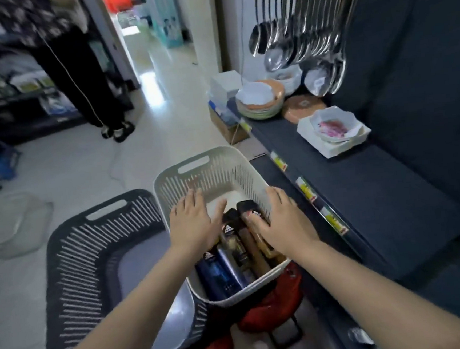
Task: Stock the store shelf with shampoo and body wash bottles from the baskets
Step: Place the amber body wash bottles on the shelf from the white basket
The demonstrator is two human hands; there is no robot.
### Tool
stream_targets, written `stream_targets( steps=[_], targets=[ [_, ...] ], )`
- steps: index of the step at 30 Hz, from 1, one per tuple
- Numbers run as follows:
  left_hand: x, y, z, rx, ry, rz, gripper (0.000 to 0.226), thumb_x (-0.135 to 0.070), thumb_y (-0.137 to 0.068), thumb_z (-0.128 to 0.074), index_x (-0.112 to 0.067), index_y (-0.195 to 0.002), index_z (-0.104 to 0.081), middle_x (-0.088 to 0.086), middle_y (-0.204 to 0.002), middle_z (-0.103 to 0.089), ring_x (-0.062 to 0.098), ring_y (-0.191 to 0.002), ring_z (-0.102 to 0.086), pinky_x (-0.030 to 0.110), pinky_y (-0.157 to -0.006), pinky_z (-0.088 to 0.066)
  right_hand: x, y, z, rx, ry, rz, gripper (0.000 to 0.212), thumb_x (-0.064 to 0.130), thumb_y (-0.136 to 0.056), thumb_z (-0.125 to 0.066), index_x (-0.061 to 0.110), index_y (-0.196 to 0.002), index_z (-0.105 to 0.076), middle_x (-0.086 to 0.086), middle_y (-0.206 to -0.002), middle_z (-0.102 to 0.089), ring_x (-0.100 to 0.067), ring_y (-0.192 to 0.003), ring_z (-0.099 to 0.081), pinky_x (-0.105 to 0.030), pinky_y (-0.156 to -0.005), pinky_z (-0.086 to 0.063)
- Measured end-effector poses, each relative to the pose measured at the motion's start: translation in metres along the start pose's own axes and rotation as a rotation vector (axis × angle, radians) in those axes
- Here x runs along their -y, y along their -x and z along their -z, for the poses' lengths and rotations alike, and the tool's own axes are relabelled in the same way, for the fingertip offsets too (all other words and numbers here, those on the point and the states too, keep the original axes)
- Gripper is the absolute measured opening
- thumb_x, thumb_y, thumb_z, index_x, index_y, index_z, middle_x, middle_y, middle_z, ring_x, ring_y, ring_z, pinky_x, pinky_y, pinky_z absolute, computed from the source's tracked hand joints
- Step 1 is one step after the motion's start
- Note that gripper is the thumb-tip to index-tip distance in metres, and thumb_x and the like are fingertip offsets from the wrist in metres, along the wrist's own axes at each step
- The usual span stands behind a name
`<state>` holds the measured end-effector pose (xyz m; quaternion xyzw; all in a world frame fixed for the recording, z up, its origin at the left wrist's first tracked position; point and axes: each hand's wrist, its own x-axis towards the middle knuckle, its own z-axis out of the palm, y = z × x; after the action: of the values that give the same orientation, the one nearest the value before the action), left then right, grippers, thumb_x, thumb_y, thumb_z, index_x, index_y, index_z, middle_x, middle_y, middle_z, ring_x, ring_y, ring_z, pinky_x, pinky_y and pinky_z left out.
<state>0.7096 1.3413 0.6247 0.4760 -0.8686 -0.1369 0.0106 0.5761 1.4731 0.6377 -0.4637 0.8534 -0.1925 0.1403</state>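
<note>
Dark plastic bottles [226,269] lie packed at the near end of the white slatted plastic basket [217,172], left of the dark blue shelf [378,203]. My right hand [283,225] wraps the brown black-capped bottle [250,210] (to lift it, I judge); my left hand [191,222] hovers flat over the others.

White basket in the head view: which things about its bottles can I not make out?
Number of bottles: head view, the left hand and the right hand cover part of the white basket.
Label text: head view, blurred and too small.
Whether the right hand holds a bottle: head view, the back of the hand hides what is under it.
</note>
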Motion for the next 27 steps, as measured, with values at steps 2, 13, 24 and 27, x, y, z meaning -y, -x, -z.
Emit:
stream_targets(
  steps=[2, 13, 24, 27],
  targets=[
    [0.014, 0.001, -0.014, 0.059, 0.024, 0.043, 0.078, -0.065, -0.096, -0.017, -0.012, -0.153, -0.025, 0.010, -0.161, -0.020, 0.025, -0.148, -0.018, 0.041, -0.120, -0.016, -0.001, -0.009, -0.022, 0.082, 0.023, -0.033, 0.064, 0.047, -0.094, -0.048, 0.013, -0.145, -0.028, -0.005, -0.145, -0.038, -0.024, -0.131, -0.040, -0.037, -0.103, -0.039],
    [0.007, 0.030, -0.068, 0.191, 0.350, 0.281, 0.073, -0.054, -0.100, -0.030, -0.010, -0.155, -0.011, 0.008, -0.163, -0.011, 0.024, -0.148, -0.015, 0.036, -0.116, -0.021, -0.044, -0.077, -0.111, 0.406, -0.124, -0.497, 0.078, 0.045, -0.078, -0.073, -0.002, -0.132, -0.042, -0.019, -0.131, -0.055, -0.035, -0.116, -0.055, -0.043, -0.095, -0.049],
    [0.000, 0.023, -0.104, 0.324, 0.317, 0.370, 0.028, -0.018, -0.096, -0.051, -0.009, -0.123, -0.046, 0.012, -0.122, -0.056, 0.030, -0.113, -0.053, 0.036, -0.081, -0.044, -0.043, -0.084, -0.133, 0.507, -0.090, -0.521, 0.110, 0.036, -0.053, -0.089, 0.000, -0.139, -0.030, -0.019, -0.134, -0.049, -0.035, -0.121, -0.051, -0.045, -0.098, -0.049],
    [-0.009, 0.011, -0.116, 0.427, 0.288, 0.309, 0.037, -0.008, -0.091, -0.053, -0.006, -0.126, -0.044, 0.016, -0.128, -0.053, 0.033, -0.112, -0.055, 0.041, -0.088, -0.049, -0.038, -0.084, -0.117, 0.427, -0.204, -0.534, 0.100, 0.039, -0.063, -0.085, -0.001, -0.135, -0.029, -0.017, -0.129, -0.053, -0.034, -0.115, -0.055, -0.036, -0.087, -0.049]
  ],
)
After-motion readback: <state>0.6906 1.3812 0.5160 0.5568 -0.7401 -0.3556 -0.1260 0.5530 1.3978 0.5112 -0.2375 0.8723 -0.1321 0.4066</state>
